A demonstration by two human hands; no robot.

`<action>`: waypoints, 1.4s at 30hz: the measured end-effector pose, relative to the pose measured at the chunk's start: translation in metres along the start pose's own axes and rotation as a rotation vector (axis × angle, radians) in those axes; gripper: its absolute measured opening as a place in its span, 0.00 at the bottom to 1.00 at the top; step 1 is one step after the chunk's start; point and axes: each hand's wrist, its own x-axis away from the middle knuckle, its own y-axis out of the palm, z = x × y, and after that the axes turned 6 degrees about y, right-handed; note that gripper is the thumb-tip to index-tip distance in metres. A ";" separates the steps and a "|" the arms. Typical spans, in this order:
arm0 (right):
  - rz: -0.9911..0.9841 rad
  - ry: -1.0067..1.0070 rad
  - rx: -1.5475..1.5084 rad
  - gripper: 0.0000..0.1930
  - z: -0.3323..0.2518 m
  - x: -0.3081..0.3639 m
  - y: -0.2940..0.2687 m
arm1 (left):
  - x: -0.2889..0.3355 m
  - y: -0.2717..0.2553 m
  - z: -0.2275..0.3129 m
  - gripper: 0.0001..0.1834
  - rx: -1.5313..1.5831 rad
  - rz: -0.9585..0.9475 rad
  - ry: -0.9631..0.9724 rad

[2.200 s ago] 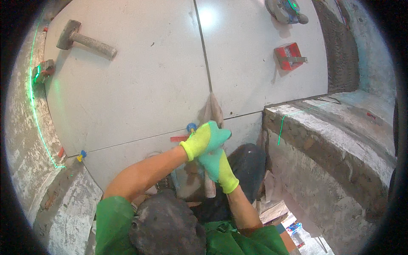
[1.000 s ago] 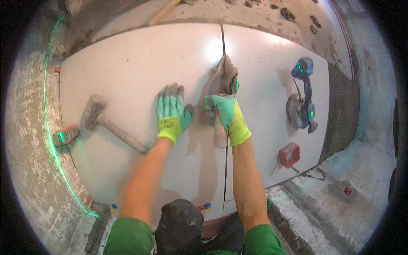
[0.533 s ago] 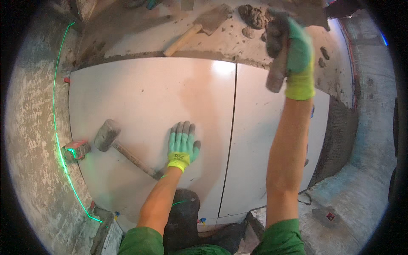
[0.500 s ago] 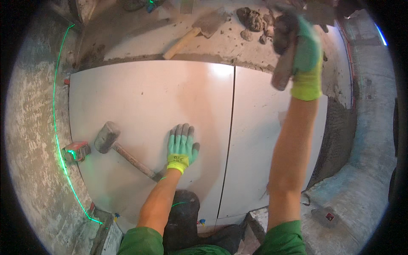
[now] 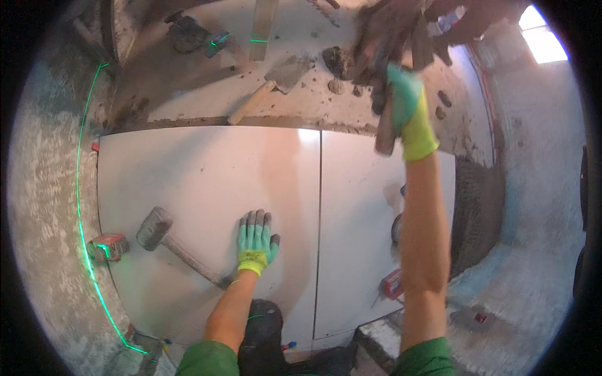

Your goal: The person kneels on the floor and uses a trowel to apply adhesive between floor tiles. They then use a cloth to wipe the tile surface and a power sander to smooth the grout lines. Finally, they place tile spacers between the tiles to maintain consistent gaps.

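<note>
Your hands are apart. Your left hand [image 5: 254, 243] lies flat, fingers extended, on the large white rectangular tile [image 5: 188, 172] before you. Your right hand [image 5: 406, 103] is wrapped round a brown-handled tool [image 5: 384, 136] above the tile's far right side; its working end blurs into dark shapes, so you can't make out its form. Your right forearm hides most of a blue-and-grey tool [image 5: 396, 230] and part of a red box [image 5: 392, 284]. The grey-headed hammer's [image 5: 178, 248] handle tip meets your left forearm's outline; contact is unclear.
</note>
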 end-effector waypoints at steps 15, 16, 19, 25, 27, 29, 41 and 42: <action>0.068 0.000 -0.055 0.13 -0.009 0.186 -0.005 | 0.012 0.017 -0.007 0.36 -0.011 0.127 0.025; 0.078 -0.021 -0.041 0.13 -0.003 0.213 -0.008 | 0.014 0.023 -0.010 0.36 -0.030 0.138 0.036; 0.145 -0.088 0.043 0.13 0.025 0.304 -0.013 | 0.011 0.030 -0.016 0.35 -0.091 0.174 0.042; 0.274 0.024 -0.056 0.16 0.088 0.518 -0.019 | -0.009 -0.041 -0.005 0.27 0.646 -0.146 0.064; 0.283 0.036 0.020 0.17 0.104 0.588 -0.016 | 0.018 -0.073 0.028 0.25 1.227 0.088 0.045; 0.295 0.033 0.232 0.20 0.114 0.651 -0.016 | 0.069 -0.105 0.072 0.25 1.452 0.097 0.154; 0.028 0.803 0.839 0.20 0.125 0.890 0.020 | 0.303 -0.161 0.188 0.53 1.406 -0.669 0.363; -0.084 0.869 0.858 0.20 0.131 0.886 0.020 | 0.317 -0.155 0.186 0.55 1.275 -0.748 0.316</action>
